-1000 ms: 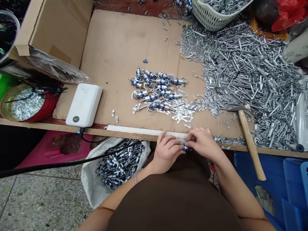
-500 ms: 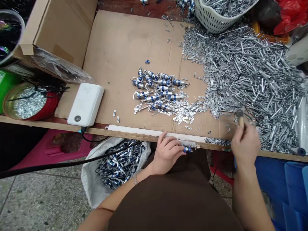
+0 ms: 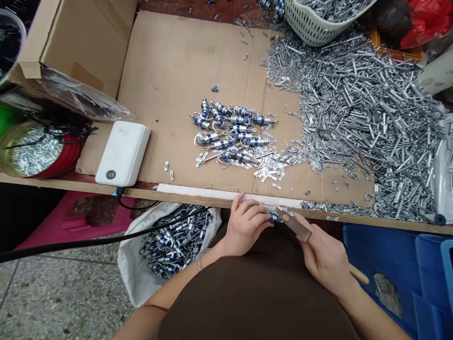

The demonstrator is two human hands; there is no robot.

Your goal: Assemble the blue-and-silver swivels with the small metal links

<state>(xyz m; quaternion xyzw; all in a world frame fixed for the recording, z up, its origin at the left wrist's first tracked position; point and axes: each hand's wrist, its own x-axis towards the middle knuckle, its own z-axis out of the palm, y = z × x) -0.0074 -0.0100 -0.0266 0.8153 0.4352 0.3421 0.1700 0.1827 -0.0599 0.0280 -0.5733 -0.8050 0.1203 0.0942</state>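
Observation:
At the table's front edge my left hand (image 3: 246, 226) is closed on a small silver hook bolt with blue rings (image 3: 274, 218), most of it hidden by the fingers. My right hand (image 3: 327, 257) grips a hammer (image 3: 297, 226) by its wooden handle, whose end sticks out behind the palm. The hammer's metal head is at the exposed end of the hook bolt; whether they touch I cannot tell. Beyond my hands, a cluster of similar blue-and-silver hook bolts (image 3: 244, 135) lies on the cardboard sheet (image 3: 187, 61), with flat metal clips (image 3: 274, 165) beside it.
A big heap of metal bolts and sleeves (image 3: 382, 113) covers the right side, below a white basket (image 3: 314, 28). At left are a white power bank (image 3: 122, 153) with a cable, a red bowl (image 3: 69, 151) and a carton (image 3: 85, 47). A white sack (image 3: 129, 264) hangs below the edge.
My right hand has swung the hammer from the right, above the heap's edge, down and left to the hook bolt. My left hand has stayed in place.

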